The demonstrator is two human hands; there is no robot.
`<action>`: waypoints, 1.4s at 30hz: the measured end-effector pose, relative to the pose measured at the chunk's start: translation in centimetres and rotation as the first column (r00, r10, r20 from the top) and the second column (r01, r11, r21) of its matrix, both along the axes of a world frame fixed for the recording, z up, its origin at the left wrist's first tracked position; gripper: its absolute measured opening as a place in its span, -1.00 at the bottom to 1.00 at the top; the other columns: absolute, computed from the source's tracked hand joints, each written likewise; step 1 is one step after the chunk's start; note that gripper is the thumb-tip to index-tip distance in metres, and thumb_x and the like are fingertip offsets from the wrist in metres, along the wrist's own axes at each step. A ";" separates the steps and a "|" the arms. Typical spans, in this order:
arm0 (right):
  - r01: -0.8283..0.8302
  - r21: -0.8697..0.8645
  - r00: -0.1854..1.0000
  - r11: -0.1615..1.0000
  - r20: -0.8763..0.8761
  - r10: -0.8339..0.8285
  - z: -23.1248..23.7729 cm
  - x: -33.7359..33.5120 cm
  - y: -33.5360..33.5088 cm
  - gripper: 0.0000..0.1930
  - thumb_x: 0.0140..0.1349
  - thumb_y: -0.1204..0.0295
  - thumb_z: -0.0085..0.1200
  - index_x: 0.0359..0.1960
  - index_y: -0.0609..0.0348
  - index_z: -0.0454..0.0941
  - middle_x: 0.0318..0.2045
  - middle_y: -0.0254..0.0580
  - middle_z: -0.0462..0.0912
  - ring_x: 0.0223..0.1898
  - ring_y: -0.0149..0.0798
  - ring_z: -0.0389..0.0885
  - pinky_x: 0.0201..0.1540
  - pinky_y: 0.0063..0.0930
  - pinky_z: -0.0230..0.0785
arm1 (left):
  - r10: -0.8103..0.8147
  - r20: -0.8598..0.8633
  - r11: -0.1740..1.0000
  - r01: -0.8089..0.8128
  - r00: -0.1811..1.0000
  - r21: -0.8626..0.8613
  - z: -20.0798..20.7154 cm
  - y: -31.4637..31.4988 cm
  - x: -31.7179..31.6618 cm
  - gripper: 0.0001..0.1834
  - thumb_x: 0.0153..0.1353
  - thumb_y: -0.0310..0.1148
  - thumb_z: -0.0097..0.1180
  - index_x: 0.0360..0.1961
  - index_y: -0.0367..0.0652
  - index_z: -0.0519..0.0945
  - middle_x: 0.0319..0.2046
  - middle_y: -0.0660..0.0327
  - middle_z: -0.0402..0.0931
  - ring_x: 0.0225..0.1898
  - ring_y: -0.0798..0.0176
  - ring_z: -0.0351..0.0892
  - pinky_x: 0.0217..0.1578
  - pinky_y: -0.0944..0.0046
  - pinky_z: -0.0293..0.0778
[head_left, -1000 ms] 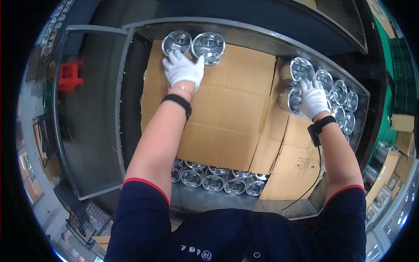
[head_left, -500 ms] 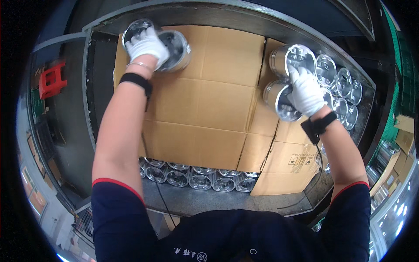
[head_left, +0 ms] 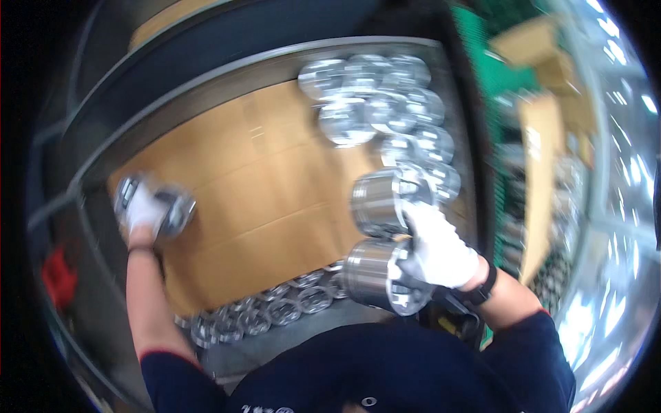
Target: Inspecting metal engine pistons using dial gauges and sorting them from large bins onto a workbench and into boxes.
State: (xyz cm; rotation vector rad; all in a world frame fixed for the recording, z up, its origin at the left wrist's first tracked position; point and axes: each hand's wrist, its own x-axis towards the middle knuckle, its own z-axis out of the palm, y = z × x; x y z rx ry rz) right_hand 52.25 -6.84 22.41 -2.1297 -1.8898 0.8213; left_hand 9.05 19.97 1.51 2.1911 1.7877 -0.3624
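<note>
My right hand (head_left: 441, 248), in a white glove, is closed on two metal pistons at once. The upper piston (head_left: 375, 201) and the lower piston (head_left: 365, 275) lie tilted side by side, their skirts to the left and my fingers inside their hollow ends. They appear raised over the right front of the bench. At the far left of a cardboard sheet (head_left: 255, 179), my gloved left hand (head_left: 146, 210) is closed over another pair of pistons (head_left: 180, 213). Motion blur hides its exact finger placement.
Several pistons (head_left: 348, 122) stand grouped at the back right of the metal bench. A row of more pistons (head_left: 284, 311) shows along the cardboard's front edge. A raised rim (head_left: 275, 55) runs along the back. Beyond the right side are green netting (head_left: 475, 69) and an open carton (head_left: 540, 172).
The view has turned to the right. My right hand has brought its two pistons nearer to me, away from the back-right group. The left hand stays on its pair at the left.
</note>
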 end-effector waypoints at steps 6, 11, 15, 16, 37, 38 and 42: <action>0.324 0.162 0.946 0.932 -0.026 -0.324 8.7 12.9 -5.9 -0.41 -0.06 0.40 0.17 0.09 0.33 0.42 -0.18 0.20 0.58 -0.10 0.18 0.57 0.00 -0.13 0.44 | 0.194 0.049 0.981 -0.194 0.980 -0.013 0.7 -13.4 -2.3 0.02 -0.06 -0.42 0.38 0.41 -0.26 0.06 0.16 -0.06 0.43 0.15 0.02 0.45 0.21 0.22 0.33; 0.463 0.283 0.851 0.840 0.124 -0.510 15.0 26.9 -8.0 -0.40 -0.08 0.44 0.25 0.11 0.20 0.45 -0.07 0.04 0.63 0.00 -0.05 0.62 0.10 -0.31 0.42 | 0.214 -0.170 0.933 -0.253 0.962 -0.257 14.1 -22.8 10.1 -0.01 -0.13 -0.39 0.38 0.36 -0.31 0.18 0.17 -0.14 0.44 0.22 -0.12 0.42 0.24 0.15 0.33; 0.392 0.371 0.723 0.841 0.440 -0.532 16.7 41.4 -9.0 -0.39 -0.06 0.33 0.24 0.09 0.31 0.45 -0.10 0.18 0.64 -0.03 0.08 0.62 0.05 -0.23 0.44 | 0.130 -0.200 0.945 -0.182 0.971 -0.272 21.9 -27.8 19.6 0.00 -0.11 -0.29 0.37 0.37 -0.33 0.16 0.16 -0.20 0.43 0.21 -0.18 0.42 0.23 0.11 0.36; 0.418 0.354 0.694 0.837 0.470 -0.545 15.8 44.4 -8.0 -0.38 -0.07 0.26 0.26 0.08 0.27 0.48 -0.08 0.18 0.64 -0.01 0.09 0.62 0.08 -0.21 0.43 | 0.139 -0.199 0.945 -0.190 0.970 -0.267 23.3 -29.5 21.9 0.02 -0.12 -0.28 0.37 0.38 -0.32 0.15 0.16 -0.20 0.43 0.22 -0.18 0.41 0.23 0.12 0.35; 0.604 0.144 0.661 0.784 0.459 -0.594 6.9 63.0 -6.8 -0.34 0.25 0.20 -0.03 0.37 0.15 0.14 0.29 0.17 0.32 0.29 0.11 0.37 0.29 0.03 0.20 | -0.881 0.156 0.472 0.857 0.447 0.207 35.1 -28.3 76.3 -0.41 -0.08 -0.50 0.21 0.06 -0.31 0.38 -0.17 -0.12 0.55 -0.12 -0.18 0.56 -0.16 -0.03 0.54; 0.603 0.163 0.658 0.781 0.452 -0.602 6.8 63.1 -6.8 -0.35 0.25 0.22 -0.02 0.35 0.16 0.17 0.28 0.16 0.33 0.29 0.12 0.37 0.28 0.04 0.21 | -0.881 0.153 0.472 0.858 0.449 0.201 34.9 -28.3 77.5 -0.41 -0.08 -0.50 0.21 0.06 -0.31 0.38 -0.17 -0.12 0.55 -0.12 -0.18 0.56 -0.16 -0.03 0.54; 0.601 0.179 0.648 0.779 0.460 -0.606 6.6 63.6 -7.3 -0.41 0.24 0.25 -0.02 0.30 0.18 0.23 0.26 0.15 0.35 0.27 0.14 0.38 0.26 0.05 0.23 | -0.969 -0.041 0.241 0.967 0.245 0.082 34.2 -27.4 81.4 -0.41 -0.09 -0.48 0.26 0.06 -0.27 0.41 -0.14 -0.06 0.56 -0.08 -0.10 0.57 -0.08 0.04 0.51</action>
